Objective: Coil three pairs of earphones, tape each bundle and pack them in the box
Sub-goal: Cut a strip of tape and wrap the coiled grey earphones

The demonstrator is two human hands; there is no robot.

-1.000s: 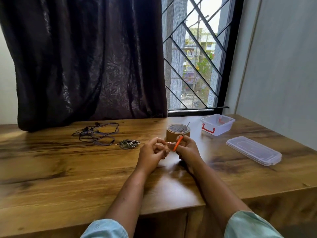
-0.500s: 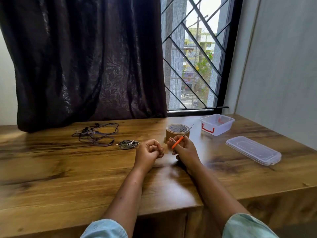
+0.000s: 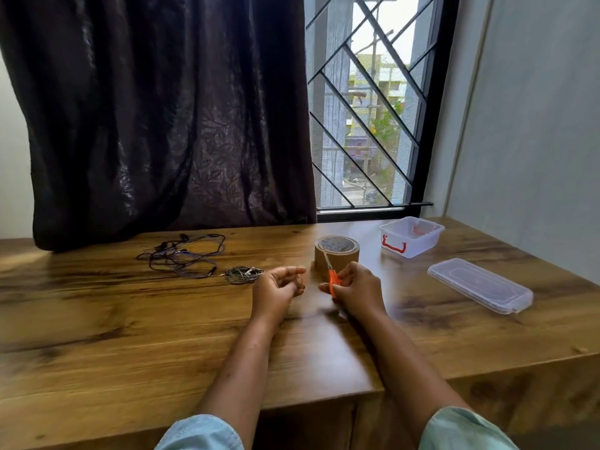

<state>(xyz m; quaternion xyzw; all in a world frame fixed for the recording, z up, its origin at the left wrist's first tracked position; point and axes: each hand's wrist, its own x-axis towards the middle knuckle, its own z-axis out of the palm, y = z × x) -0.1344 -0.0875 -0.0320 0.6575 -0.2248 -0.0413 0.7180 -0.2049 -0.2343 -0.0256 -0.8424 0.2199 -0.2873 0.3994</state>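
orange scissors (image 3: 333, 281) | brown tape roll (image 3: 337, 253) | clear box (image 3: 410, 237), red clips | dark leaf-patterned curtain (image 3: 162, 108)

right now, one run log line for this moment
left hand: loosely curled, empty | right hand: grips orange scissors by tape roll | untouched: coiled bundle, loose earphones | box: open, lid off

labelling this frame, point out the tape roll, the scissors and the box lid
tape roll (image 3: 341, 257), head view, on its brown side wall
scissors (image 3: 333, 282), head view, on the orange handle
box lid (image 3: 480, 285), head view, on its flat top
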